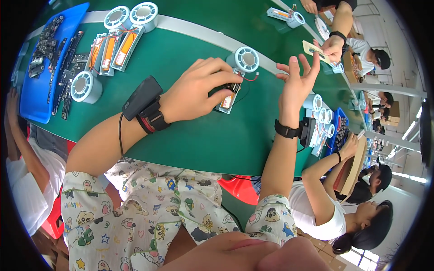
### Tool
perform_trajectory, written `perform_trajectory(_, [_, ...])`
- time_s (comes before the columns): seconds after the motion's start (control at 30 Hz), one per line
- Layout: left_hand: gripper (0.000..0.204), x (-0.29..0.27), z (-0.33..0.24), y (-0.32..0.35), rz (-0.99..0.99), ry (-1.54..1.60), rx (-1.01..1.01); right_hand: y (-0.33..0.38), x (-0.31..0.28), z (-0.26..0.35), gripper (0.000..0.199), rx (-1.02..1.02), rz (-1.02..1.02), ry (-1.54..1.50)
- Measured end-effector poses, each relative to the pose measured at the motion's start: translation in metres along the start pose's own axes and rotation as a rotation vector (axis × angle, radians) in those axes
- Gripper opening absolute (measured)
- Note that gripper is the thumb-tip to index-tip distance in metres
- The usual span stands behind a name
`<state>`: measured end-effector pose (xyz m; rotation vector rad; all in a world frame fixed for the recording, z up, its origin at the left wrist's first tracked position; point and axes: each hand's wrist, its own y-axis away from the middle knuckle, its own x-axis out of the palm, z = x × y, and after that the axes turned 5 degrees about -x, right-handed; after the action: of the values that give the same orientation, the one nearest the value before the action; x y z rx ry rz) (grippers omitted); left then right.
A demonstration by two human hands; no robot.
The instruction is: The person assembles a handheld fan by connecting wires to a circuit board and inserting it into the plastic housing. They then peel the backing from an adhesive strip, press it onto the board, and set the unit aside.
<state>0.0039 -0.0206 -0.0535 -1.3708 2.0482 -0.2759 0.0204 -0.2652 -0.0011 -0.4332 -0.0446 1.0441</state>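
Note:
A light-blue device body with a round slotted head (247,60) lies on the green table in front of me. Its narrow handle holds an orange battery (228,100). My left hand (199,90) reaches over the handle, thumb and fingers closed around a small black circuit board (233,86) at the handle's upper part. A thin red wire with a small connector (257,74) sticks out to the right of the board. To the right of the device, my right hand (296,86) is raised off the table, fingers spread and nothing in it.
At left stand a blue tray (34,101) of black circuit boards, loose boards (68,90) and several light-blue devices (108,52). More devices (318,113) and a second blue tray (339,122) are at right. Across the table, a co-worker's hand (333,49) holds a pale flat piece.

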Motion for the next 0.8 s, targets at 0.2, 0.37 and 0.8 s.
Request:
perform_trajectory(0.2, [0.036,0.001,0.003,0.001,0.058,-0.054,0.024,-0.028,-0.005,-0.017,0.08,-0.039,0.045,-0.028])
perform_trajectory(0.37, [0.031,0.0,0.003,-0.004,0.055,-0.065,0.026,-0.035,-0.009,-0.026,0.057,-0.052,-0.155,-0.068])
perform_trajectory(0.8, [0.047,-0.01,-0.016,0.001,-0.224,-0.14,0.055,0.049,0.013,0.011,0.014,-0.23,0.508,0.033])
